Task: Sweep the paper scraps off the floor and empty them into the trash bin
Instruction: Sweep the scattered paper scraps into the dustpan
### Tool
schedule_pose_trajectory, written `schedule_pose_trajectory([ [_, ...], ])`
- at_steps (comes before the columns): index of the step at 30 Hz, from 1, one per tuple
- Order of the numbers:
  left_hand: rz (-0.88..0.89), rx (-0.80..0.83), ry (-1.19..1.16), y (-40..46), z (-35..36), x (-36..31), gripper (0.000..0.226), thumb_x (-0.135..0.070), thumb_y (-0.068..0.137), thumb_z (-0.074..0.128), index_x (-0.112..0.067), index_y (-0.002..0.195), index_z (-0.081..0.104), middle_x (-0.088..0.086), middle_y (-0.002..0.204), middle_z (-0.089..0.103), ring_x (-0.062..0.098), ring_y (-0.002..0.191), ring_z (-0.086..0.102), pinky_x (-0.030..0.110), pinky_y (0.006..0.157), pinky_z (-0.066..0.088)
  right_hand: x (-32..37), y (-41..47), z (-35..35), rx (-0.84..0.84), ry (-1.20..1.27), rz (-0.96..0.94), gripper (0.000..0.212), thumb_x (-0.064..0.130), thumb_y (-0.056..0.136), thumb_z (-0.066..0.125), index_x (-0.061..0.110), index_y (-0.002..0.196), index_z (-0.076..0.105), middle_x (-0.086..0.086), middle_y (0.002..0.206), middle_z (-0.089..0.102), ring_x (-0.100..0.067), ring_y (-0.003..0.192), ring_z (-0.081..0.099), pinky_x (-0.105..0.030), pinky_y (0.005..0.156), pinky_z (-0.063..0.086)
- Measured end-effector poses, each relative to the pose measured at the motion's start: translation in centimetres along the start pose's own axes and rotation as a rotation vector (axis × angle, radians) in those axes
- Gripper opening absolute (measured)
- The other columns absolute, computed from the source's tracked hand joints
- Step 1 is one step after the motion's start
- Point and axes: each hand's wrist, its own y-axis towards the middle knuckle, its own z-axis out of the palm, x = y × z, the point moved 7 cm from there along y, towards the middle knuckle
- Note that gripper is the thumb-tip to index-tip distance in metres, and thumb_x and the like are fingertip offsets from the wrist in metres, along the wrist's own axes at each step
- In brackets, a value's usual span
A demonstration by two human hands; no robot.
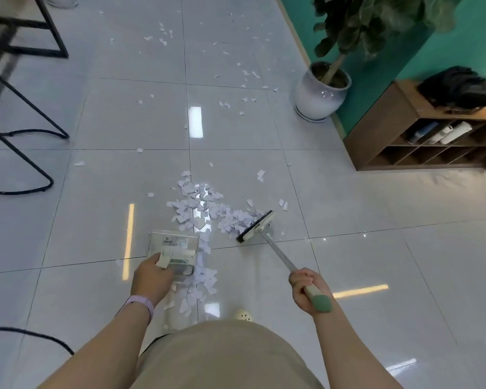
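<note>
Head view: glossy grey tiled floor (pixel 348 209) beside a green wall (pixel 460 46). Left hand (pixel 152 279) grips the dustpan (pixel 174 244); right hand (pixel 306 290) clasps the broom (pixel 257 227). Paper scraps (pixel 205 209) lie heaped between them. Shelf (pixel 421 141) contents are blurred, possibly books.

the left hand (pixel 152 276) hides the dustpan (pixel 174 244) handle; its label is unreadable; furniture (pixel 0 66) at ten o'clock is blurred, cut off.

The floor (pixel 348 220) was glossy, reflective tile, the scraps (pixel 205 214) matt white paper, the dustpan (pixel 174 242) shiny metal, the broom (pixel 281 256) metal-shafted with a smooth plastic grip, the pot (pixel 317 94) glazed ceramic, the shelf (pixel 376 130) wood.
</note>
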Motion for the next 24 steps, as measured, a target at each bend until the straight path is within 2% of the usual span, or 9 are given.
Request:
schedule_pose_trajectory([
  [1, 0.002, 0.025, 0.030, 0.0, 1.3, -0.6, 0.019, -0.014, 0.088, 0.062, -0.022, 0.103, 0.071, 0.009, 0.081, 0.071, 0.024, 0.069, 0.061, 0.028, 0.058, 0.049, 1.3, -0.2, 0.4, 0.003, -0.007, 0.003, 0.066, -0.030, 0.047, 0.070, 0.018, 0.080, 0.038, 0.004, 0.052, 0.037, -0.011, 0.033, 0.038, -0.017, 0.033, 0.040],
  [3, -0.008, 0.066, 0.085, -0.1, 4.1, -1.8, 0.041, -0.019, 0.088, 0.065, -0.016, 0.129, 0.064, 0.011, 0.091, 0.073, 0.023, 0.075, 0.063, 0.027, 0.063, 0.047, 3.7, -0.8, 1.0, -0.018, -0.019, -0.031, 0.061, -0.026, 0.049, 0.070, 0.018, 0.077, 0.038, 0.006, 0.052, 0.035, -0.009, 0.032, 0.037, -0.017, 0.032, 0.040],
  [6, -0.006, 0.076, 0.208, -0.2, 7.7, -3.6, 0.055, -0.022, 0.088, 0.062, -0.016, 0.142, 0.055, 0.010, 0.117, 0.069, 0.029, 0.097, 0.064, 0.034, 0.083, 0.053, 7.2, -2.4, 0.7, -0.070, 0.013, -0.152, 0.034, -0.007, 0.075, 0.057, 0.019, 0.074, 0.035, 0.007, 0.051, 0.034, -0.008, 0.032, 0.037, -0.016, 0.032, 0.039],
  [8, 0.022, 0.098, 0.264, -0.4, 9.6, -4.8, 0.053, -0.022, 0.088, 0.059, -0.022, 0.141, 0.056, 0.007, 0.120, 0.068, 0.029, 0.099, 0.064, 0.034, 0.083, 0.053, 9.6, -3.9, 0.0, -0.103, 0.077, -0.227, 0.026, 0.000, 0.084, 0.048, 0.020, 0.075, 0.034, 0.008, 0.054, 0.032, -0.010, 0.032, 0.037, -0.018, 0.031, 0.037],
  [10, 0.066, 0.132, 0.322, -0.5, 11.7, -6.4, 0.049, -0.022, 0.088, 0.059, -0.026, 0.137, 0.059, 0.004, 0.114, 0.069, 0.027, 0.095, 0.063, 0.031, 0.078, 0.051, 12.1, -5.8, -0.7, -0.166, 0.115, -0.302, 0.023, 0.003, 0.086, 0.047, 0.019, 0.074, 0.035, 0.009, 0.059, 0.032, -0.011, 0.033, 0.038, -0.019, 0.031, 0.037],
  [14, 0.145, 0.199, 0.455, -0.5, 16.5, -9.2, 0.049, -0.031, 0.088, 0.053, -0.031, 0.137, 0.057, 0.005, 0.114, 0.070, 0.029, 0.095, 0.065, 0.037, 0.085, 0.055, 16.4, -9.9, -3.1, -0.299, 0.008, -0.385, 0.028, 0.005, 0.088, 0.046, 0.020, 0.068, 0.034, 0.008, 0.052, 0.033, -0.008, 0.031, 0.038, -0.015, 0.031, 0.034],
  [19, 0.233, 0.250, 0.481, -1.4, 21.3, -12.0, 0.036, -0.024, 0.086, 0.051, -0.036, 0.117, 0.064, -0.007, 0.083, 0.068, 0.018, 0.073, 0.063, 0.030, 0.067, 0.054, 18.8, -12.9, -9.9, -0.501, -0.007, -0.450, 0.025, 0.003, 0.091, 0.048, 0.018, 0.073, 0.040, 0.008, 0.061, 0.033, -0.005, 0.029, 0.040, -0.013, 0.032, 0.035],
  [22, 0.273, 0.246, 0.490, -1.9, 23.4, -12.8, 0.029, -0.021, 0.092, 0.051, -0.034, 0.113, 0.065, -0.008, 0.076, 0.064, 0.016, 0.070, 0.061, 0.029, 0.065, 0.050, 18.6, -13.6, -13.1, -0.589, -0.050, -0.406, 0.028, 0.003, 0.090, 0.051, 0.020, 0.072, 0.040, 0.006, 0.049, 0.038, -0.008, 0.030, 0.042, -0.014, 0.039, 0.039],
  [24, 0.292, 0.247, 0.510, -2.2, 24.4, -13.2, 0.028, -0.022, 0.093, 0.051, -0.037, 0.113, 0.064, -0.007, 0.077, 0.064, 0.017, 0.071, 0.061, 0.029, 0.065, 0.048, 18.8, -13.1, -13.8, -0.610, -0.127, -0.394, 0.025, -0.001, 0.092, 0.047, 0.016, 0.074, 0.045, 0.003, 0.041, 0.047, -0.010, 0.031, 0.047, -0.016, 0.045, 0.043],
])
